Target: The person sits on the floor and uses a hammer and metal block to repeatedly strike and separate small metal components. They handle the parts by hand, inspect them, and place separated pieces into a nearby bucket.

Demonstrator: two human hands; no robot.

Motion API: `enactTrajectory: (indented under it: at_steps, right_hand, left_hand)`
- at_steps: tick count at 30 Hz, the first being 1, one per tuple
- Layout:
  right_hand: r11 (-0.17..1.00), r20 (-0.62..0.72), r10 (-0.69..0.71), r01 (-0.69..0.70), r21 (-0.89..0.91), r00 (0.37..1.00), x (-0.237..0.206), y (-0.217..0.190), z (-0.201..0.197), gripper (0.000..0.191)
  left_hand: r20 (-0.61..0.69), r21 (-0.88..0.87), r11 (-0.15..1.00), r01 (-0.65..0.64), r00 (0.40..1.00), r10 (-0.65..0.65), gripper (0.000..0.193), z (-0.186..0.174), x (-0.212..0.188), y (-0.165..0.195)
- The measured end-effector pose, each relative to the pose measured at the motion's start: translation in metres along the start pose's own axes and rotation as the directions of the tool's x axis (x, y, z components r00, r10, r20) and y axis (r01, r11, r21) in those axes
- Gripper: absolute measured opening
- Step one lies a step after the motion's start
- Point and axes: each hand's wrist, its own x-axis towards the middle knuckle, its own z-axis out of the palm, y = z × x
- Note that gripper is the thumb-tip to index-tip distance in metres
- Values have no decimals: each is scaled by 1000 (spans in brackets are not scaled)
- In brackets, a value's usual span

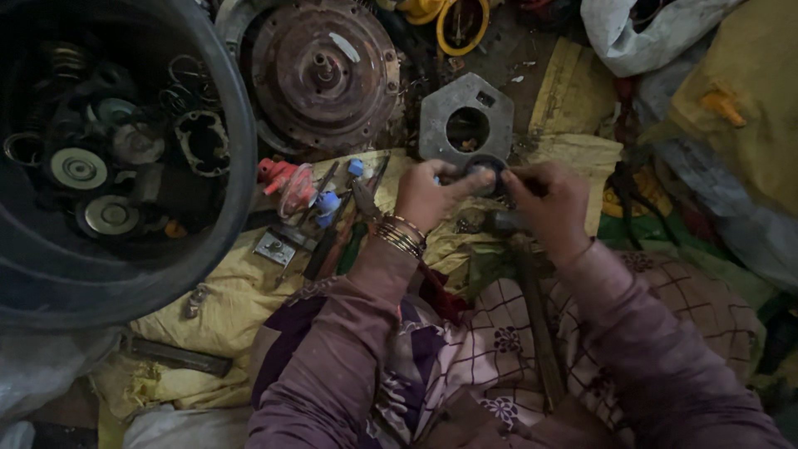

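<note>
Dark metal ring [485,172] pinched between both your hands, above your lap.
Your left hand [426,195] clamps its rim steady; your right hand [551,204] grips closed at its edge. Grey plate [466,121] lies just beyond, tools [332,220] left.

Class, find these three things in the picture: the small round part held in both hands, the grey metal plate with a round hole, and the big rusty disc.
small round part [485,172], head view, on its dark rim.
grey metal plate [438,125], head view, left of its hole.
rusty disc [287,62], head view, on its face.
</note>
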Motion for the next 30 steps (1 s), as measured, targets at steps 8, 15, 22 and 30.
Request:
enactTrajectory:
  at_steps: [8,15,22,30]
  right_hand:
    - [991,88,92,-99,85,992,-5,4,6,20]
    - [841,467,149,-360,404,872,-11,22,20,35]
    - [888,461,114,-299,351,880,-17,14,21,38]
    - [820,431,289,-453,349,855,-9,11,11,52]
  left_hand:
    - [-1,263,961,-86,996,89,52,1,-5,9]
    - [153,145,958,-249,962,227,49,3,-11,15]
    - [388,243,941,-236,913,129,49,-4,-17,23]
    - [264,215,921,-326,927,267,52,0,-31,42]
